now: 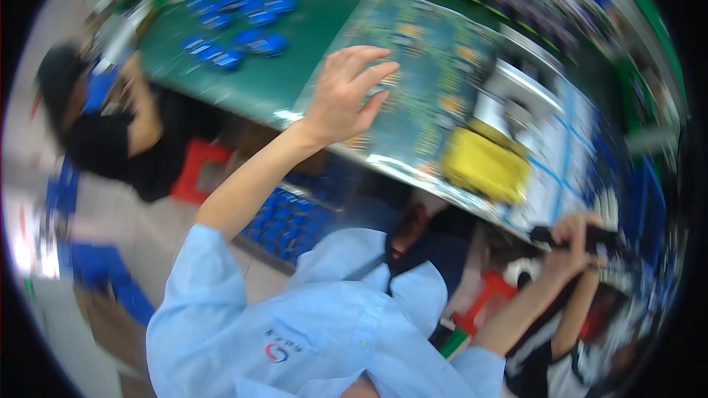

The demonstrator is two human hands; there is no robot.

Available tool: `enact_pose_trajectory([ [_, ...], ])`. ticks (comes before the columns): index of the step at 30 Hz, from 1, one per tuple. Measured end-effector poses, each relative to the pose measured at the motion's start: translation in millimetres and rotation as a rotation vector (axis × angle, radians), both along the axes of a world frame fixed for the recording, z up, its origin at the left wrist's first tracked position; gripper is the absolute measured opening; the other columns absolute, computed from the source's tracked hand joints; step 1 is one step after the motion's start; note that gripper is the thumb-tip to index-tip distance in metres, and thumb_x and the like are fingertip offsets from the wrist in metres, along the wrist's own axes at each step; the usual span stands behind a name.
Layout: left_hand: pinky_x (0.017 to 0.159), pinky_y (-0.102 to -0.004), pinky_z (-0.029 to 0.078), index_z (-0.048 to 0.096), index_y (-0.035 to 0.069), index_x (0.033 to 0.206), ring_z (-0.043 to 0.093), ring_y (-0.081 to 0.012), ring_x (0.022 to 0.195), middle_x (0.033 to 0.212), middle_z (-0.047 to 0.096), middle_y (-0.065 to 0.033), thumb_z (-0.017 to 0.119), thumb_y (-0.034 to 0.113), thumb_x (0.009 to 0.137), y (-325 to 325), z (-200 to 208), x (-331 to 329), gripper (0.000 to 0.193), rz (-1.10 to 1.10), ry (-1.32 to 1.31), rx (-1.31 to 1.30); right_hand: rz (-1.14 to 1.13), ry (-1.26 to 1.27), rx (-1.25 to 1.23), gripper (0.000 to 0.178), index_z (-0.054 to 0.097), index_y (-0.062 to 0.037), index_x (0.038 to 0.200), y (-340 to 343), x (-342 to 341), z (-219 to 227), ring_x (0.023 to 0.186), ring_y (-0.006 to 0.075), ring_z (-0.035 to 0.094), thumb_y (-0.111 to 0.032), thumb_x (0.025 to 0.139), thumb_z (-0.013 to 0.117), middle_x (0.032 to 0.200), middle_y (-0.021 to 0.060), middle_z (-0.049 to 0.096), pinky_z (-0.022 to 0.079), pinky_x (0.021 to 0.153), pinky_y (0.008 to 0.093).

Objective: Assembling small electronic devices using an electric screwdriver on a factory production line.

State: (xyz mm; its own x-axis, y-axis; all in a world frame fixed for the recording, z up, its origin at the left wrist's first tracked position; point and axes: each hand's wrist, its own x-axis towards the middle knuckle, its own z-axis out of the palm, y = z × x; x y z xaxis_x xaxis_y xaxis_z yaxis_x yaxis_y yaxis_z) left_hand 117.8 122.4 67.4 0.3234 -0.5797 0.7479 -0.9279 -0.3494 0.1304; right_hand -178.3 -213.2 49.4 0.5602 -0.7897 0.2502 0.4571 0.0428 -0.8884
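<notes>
My left hand (350, 93) reaches over the workbench with its fingers apart and slightly bent, holding nothing. It hovers above a clear-looking sheet (420, 51) with green and orange patterns, though blur hides whether it touches. Off to the right, past the bench's front edge, my right hand (574, 242) is closed around a dark, elongated object (601, 242) whose kind I cannot make out. Between the hands, a yellow block-shaped thing (487, 166) lies near the bench's front edge, with a silver-and-white device (516, 99) behind it.
Several blue parts (236, 29) lie on the green bench top (310, 22). A tray of blue pieces (284, 225) sits below the bench. One person (96, 133) works at the left; another (568, 354) is at the lower right. Red stools (199, 169) stand nearby.
</notes>
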Motion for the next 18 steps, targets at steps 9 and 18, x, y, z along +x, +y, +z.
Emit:
enact_pose_trajectory([
  [9, 0.087, -0.0421, 0.046, 0.061, 0.005, 0.106, 0.06, -0.0293, 0.103, 0.103, 0.066, -0.0095, 0.064, 0.001, 0.076, -364, 27, -92, 0.03, -0.641, -0.012, 0.254, 0.214, -0.043, -0.123, 0.028, 0.054, -0.0014, 0.088, 29, -47, 35, 0.055, 0.012, 0.056, -0.002, 0.076, 0.079, 0.068, 0.0093, 0.062, 0.047, 0.052, 0.025],
  [18, 0.096, -0.0391, 0.041, 0.059, 0.008, 0.11, 0.058, -0.0267, 0.111, 0.105, 0.066, -0.009, 0.065, 0.005, 0.076, -461, -25, -112, 0.035, -0.635, -0.108, 0.554, 0.19, -0.062, -0.114, 0.03, 0.054, 0.0, 0.09, -2, -78, 38, 0.054, 0.0136, 0.055, -0.001, 0.074, 0.08, 0.066, 0.0084, 0.058, 0.046, 0.051, 0.0253],
])
